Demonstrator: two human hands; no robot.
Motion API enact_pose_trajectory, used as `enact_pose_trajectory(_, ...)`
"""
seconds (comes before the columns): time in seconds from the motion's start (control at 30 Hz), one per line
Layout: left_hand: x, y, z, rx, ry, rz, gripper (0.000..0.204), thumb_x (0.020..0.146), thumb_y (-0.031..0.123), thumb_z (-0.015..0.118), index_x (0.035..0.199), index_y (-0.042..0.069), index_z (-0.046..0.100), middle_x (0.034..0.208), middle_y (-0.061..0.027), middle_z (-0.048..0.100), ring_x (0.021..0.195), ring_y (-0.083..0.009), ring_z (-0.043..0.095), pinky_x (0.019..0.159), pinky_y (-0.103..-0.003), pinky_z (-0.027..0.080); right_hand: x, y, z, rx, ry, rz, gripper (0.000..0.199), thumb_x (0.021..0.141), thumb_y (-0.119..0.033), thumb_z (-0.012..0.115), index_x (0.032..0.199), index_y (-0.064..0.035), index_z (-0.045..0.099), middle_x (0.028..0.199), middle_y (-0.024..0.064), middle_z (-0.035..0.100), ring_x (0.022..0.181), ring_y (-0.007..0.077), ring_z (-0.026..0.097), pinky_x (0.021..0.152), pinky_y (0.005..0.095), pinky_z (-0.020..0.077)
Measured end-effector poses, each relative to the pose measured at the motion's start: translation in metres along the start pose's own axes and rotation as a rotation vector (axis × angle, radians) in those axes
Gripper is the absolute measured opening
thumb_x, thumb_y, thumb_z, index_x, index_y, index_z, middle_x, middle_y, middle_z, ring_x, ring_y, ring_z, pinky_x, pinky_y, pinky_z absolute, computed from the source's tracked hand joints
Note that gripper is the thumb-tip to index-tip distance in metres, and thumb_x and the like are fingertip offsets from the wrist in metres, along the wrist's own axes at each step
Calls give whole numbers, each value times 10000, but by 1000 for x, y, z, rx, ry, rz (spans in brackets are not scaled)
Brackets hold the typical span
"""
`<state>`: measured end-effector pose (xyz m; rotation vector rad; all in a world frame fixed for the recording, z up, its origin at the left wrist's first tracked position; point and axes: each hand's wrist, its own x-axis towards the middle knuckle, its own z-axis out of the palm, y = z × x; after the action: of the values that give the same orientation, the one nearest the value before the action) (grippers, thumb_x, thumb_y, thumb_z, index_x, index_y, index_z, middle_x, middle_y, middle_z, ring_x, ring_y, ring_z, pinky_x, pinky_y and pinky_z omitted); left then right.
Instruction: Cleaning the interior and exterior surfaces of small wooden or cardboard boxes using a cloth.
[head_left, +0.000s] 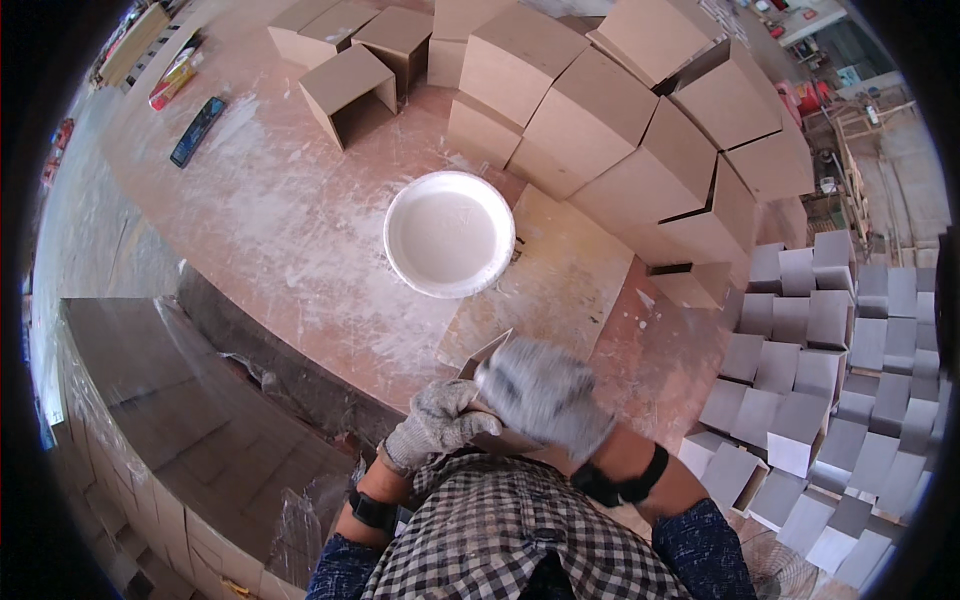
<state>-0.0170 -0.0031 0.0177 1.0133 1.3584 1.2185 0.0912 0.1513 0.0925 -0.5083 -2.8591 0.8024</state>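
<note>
Close to my body, a brown cardboard piece (512,441), perhaps a small box, is partly hidden by my hands. My left hand (438,422), in a grey knit glove, has its fingers wrapped round the cardboard's left side. Over its right side is my right hand (548,392), gloved too and smeared by motion, so its fingers cannot be made out. Beyond them stands a round white basin (400,245) holding a milky white liquid (447,235). It rests partly on a tan board (560,270) on the reddish work table (290,210).
Brown cardboard boxes (590,120) are stacked at the back right, with an open one (347,85) left of them. Many grey-white boxes (800,420) fill the right side. A plastic-wrapped carton stack (200,420) stands at the near left. A phone (197,131) lies at the far left.
</note>
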Motion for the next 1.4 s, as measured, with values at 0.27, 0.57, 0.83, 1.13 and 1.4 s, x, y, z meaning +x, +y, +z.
enact_pose_trajectory(0.27, 5, 13, 2, -38, -14, -15, 228, 803, 244, 752, 872, 44, 668, 810, -82, 654, 773, -213, 639, 698, -313, 478, 27, 61, 16, -120, -91, 360, 213, 891, -256, 576, 769, -81, 571, 738, 150, 565, 677, 317, 593, 608, 427, 475)
enact_pose_trajectory(0.57, -7, 9, 1, -135, 2, 2, 206, 794, 222, 743, 903, 56, 688, 803, -98, 655, 750, -237, 635, 683, -322, 484, -7, 7, 8, -125, 58, -39, 261, 905, -314, 558, 826, -70, 607, 712, 140, 570, 640, 321, 585, 577, 441, 468)
enact_pose_trajectory(0.83, -8, 8, -1, -30, 11, -28, 288, 781, 304, 753, 863, 37, 682, 786, -96, 650, 760, -222, 616, 690, -325, 463, -35, -9, 5, -270, 119, -76, 232, 916, -279, 521, 825, -69, 560, 731, 151, 582, 635, 338, 579, 570, 488, 471)
enact_pose_trajectory(1.13, -1, 1, 2, -61, -7, 107, 259, 783, 222, 767, 914, 22, 669, 787, -61, 655, 757, -160, 618, 693, -295, 474, -53, 120, 26, 102, -13, 595, 314, 910, -370, 552, 825, -69, 580, 792, 207, 611, 747, 349, 619, 652, 429, 489)
enact_pose_trajectory(1.4, -18, -1, 2, -156, 41, -11, 284, 776, 206, 771, 953, 9, 669, 873, -41, 669, 806, -137, 600, 748, -289, 470, -51, 61, -5, 59, 219, 278, 228, 907, -279, 594, 777, -95, 560, 687, 126, 553, 645, 276, 581, 606, 403, 479)
